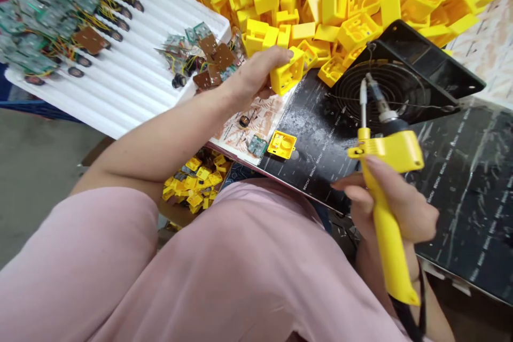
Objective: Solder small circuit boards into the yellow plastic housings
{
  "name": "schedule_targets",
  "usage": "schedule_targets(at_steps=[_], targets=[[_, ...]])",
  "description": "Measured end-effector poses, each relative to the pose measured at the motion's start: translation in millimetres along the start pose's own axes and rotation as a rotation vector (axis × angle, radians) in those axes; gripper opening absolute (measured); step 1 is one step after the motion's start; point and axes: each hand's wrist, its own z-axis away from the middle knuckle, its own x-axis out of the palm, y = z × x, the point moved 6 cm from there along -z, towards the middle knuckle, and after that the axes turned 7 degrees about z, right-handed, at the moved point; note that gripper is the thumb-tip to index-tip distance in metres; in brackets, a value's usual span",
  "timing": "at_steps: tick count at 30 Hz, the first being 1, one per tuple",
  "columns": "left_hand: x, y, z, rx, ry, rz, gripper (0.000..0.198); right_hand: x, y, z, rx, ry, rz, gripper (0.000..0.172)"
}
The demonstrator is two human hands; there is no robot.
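Note:
My left hand (254,72) grips a yellow plastic housing (287,72) at the front of a heap of similar housings (332,0). In my right hand (404,208) is a yellow soldering gun (387,224), its metal tip pointing away from me, in front of a black fan (393,83). On the bench between my hands lies a smaller yellow case (281,144), its hollow side up. Beside that case sits a small grey-green circuit board (257,145). A small round dark part (244,121) rests near my left forearm.
A ribbed white foam tray (132,75) at the left carries many wired circuit boards (56,10) and a loose cluster of brown boards (216,56). Below the bench edge, a box holds yellow pieces (196,181). The black bench mat (473,187) extends to the right.

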Motion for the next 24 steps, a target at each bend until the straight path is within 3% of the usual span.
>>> schedule_targets(at_steps=[3, 6, 9, 12, 15, 20, 22, 24], targets=[[7.8, -9.9, 0.7, 0.044, 0.044, -0.029, 0.043, -0.5, -19.7, -14.8, -0.194, 0.015, 0.025, 0.02], [15.8, -8.3, 10.3, 0.235, 0.058, -0.269, 0.057, 2.2, -24.5, -24.3, -0.215, 0.003, 0.085, 0.011], [23.0, -9.4, 25.6, 0.395, 0.05, -0.513, 0.054, 5.1, -26.0, -25.6, -0.226, 0.03, 0.106, 0.009], [22.4, -15.0, 41.7, 0.414, 0.04, -0.643, 0.04, 10.3, -22.3, -25.5, -0.158, 0.014, 0.017, 0.021], [7.4, -12.8, 59.3, 0.415, 0.053, -0.645, 0.033, 21.3, -18.3, -30.0, -0.077, -0.08, -0.022, 0.034], [-52.8, -13.4, 81.2, 0.283, 0.282, -0.643, 0.041, 47.7, -24.5, -54.9, -0.126, -0.119, 0.034, 0.034], [-64.4, -23.1, 84.4, 0.248, 0.268, -0.715, 0.044, 65.8, -27.3, -67.7, -0.129, -0.169, 0.106, 0.036], [-63.5, -35.0, 84.2, 0.264, 0.199, -0.777, 0.046, 83.0, -30.3, -79.4, -0.144, -0.22, 0.172, 0.041]])
